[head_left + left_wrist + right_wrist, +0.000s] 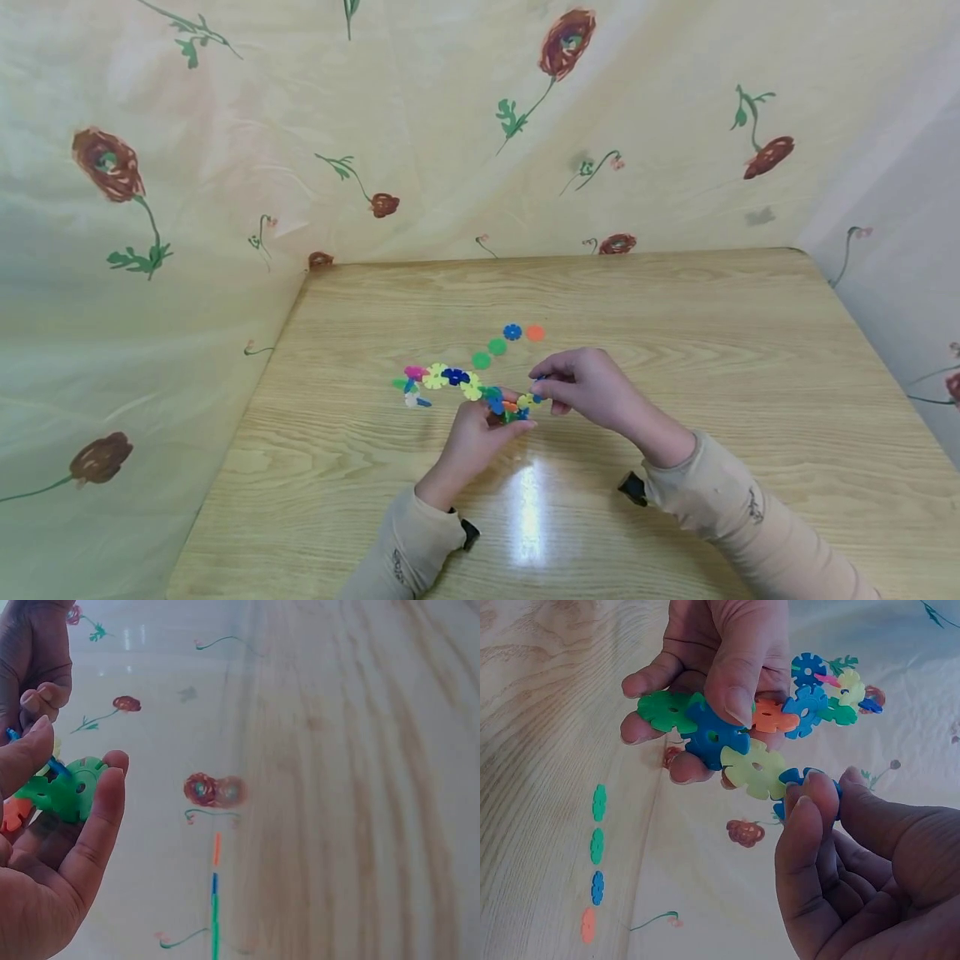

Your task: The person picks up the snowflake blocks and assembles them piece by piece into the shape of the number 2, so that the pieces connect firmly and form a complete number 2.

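Observation:
A chain of interlocking plastic flower discs [435, 377] in several colours is held above the table by my left hand [476, 437]. In the right wrist view, the left thumb presses on a blue disc [716, 737], between a green disc [666, 712] and an orange disc [774, 717]. The left fingers lie beneath them. A pale yellow disc [756, 769] sticks out from that blue one. At its edge, my right hand [592, 387] pinches another blue disc [793, 778] between thumb and fingertips; whether the two are slotted together I cannot tell.
Beyond the hands, separate discs lie in a slanted row on the wooden table [637, 308]: two green discs [482, 360], a blue disc [512, 332] and an orange disc [535, 333]. A flower-patterned cloth [442, 125] hangs behind the table and along its sides.

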Demonstrator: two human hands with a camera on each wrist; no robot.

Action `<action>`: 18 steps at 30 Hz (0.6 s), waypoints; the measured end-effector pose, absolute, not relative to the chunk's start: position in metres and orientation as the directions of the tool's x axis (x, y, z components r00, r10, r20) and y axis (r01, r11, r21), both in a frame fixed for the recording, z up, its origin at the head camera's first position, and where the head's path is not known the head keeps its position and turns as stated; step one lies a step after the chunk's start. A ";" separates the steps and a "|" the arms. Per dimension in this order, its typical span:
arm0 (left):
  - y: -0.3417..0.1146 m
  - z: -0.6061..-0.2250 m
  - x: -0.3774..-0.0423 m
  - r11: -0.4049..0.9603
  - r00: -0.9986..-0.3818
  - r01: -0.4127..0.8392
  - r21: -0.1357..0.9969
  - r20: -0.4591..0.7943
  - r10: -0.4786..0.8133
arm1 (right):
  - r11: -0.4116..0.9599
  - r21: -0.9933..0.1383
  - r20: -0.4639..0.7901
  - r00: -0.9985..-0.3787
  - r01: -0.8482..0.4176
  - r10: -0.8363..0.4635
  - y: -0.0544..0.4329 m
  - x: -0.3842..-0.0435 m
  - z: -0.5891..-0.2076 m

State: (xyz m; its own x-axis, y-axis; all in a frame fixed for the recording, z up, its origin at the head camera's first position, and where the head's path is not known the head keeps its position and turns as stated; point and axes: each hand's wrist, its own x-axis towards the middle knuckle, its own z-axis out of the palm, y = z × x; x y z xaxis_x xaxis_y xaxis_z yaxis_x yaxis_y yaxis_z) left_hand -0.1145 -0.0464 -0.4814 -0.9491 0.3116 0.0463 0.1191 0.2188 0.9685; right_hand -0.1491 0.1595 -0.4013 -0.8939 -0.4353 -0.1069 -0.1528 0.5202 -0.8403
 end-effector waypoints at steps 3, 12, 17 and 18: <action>-0.048 -0.484 -0.115 0.206 -0.950 0.106 0.973 0.038 0.310 | 0.527 -0.834 -0.103 -0.894 -0.161 -0.437 0.158 -0.149 -0.402; -0.050 -0.486 -0.114 0.200 -0.955 0.102 0.974 0.040 0.293 | 0.547 -0.824 -0.104 -0.909 -0.149 -0.404 0.151 -0.148 -0.404; -0.050 -0.486 -0.114 0.201 -0.951 0.111 0.973 0.046 0.307 | 0.577 -0.801 -0.071 -0.931 -0.161 -0.358 0.149 -0.146 -0.406; -0.050 -0.487 -0.114 0.196 -0.950 0.113 0.974 0.048 0.309 | 0.583 -0.796 -0.064 -0.935 -0.162 -0.349 0.148 -0.146 -0.407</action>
State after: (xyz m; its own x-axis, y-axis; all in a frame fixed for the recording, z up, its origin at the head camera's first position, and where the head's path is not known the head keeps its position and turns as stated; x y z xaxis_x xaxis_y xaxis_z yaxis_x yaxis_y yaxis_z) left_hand -0.1140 -0.0502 -0.4867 -0.9500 0.3087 0.0477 0.1125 0.1958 0.9742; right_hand -0.1459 0.1482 -0.4072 -0.9351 -0.3486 -0.0643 -0.1624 0.5826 -0.7964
